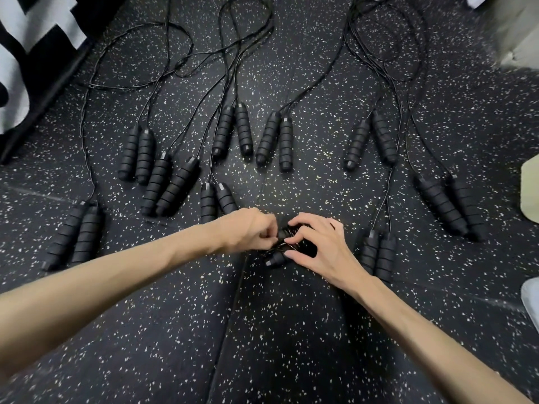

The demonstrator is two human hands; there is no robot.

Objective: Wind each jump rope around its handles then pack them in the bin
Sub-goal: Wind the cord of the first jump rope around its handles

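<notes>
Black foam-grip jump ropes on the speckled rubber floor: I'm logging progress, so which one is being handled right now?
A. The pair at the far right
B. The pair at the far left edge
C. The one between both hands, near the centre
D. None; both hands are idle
C: the left hand and right hand both grip the black foam-grip jump rope at the centre, cord bunched around its handles.

The right hand (316, 246) hides most of the wound handles (275, 259).

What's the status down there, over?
Both hands busy: left hand pinching cord, right hand holding the handles of one jump rope. Winding unfinished. Nine unwound ropes on the floor; bin not visible.
</notes>
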